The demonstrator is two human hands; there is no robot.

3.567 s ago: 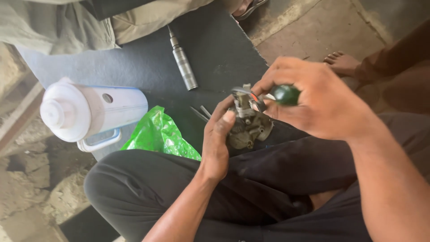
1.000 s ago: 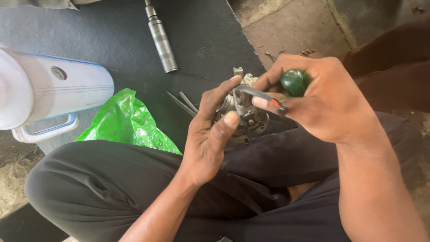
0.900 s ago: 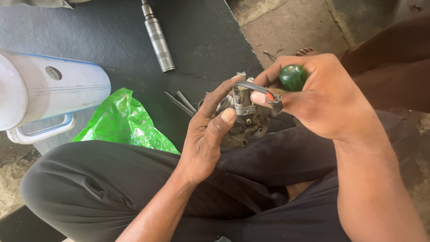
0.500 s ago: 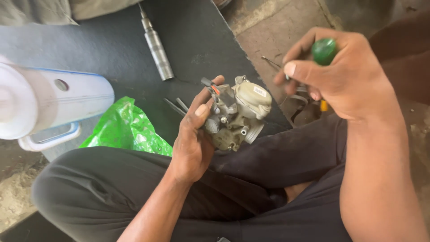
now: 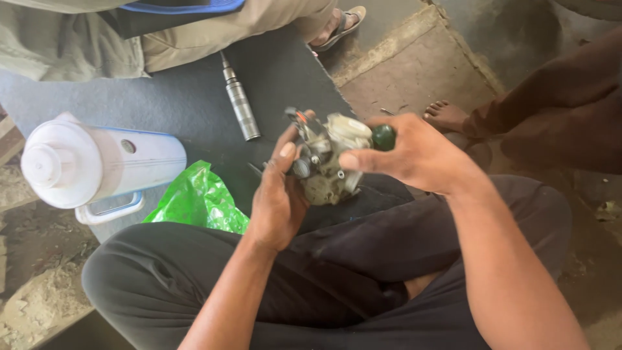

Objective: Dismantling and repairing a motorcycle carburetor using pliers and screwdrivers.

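Above the crossed legs, the left hand (image 5: 275, 198) is cradling a small metal carburetor (image 5: 327, 162) from its left side, fingers curled up around the body. The right hand (image 5: 414, 155) is closing on a green tool handle (image 5: 383, 136) and its thumb is pressing on the pale top of the part. The carburetor is looking rigid, rather heavy for its size, oily perhaps, with small levers that could bend; the solid body is the safer place to grip. On the dark mat (image 5: 181, 110) are lying a white plastic jug (image 5: 97, 165), a crumpled green bag (image 5: 197, 201) and a steel socket tool (image 5: 240, 104). No label is readable.
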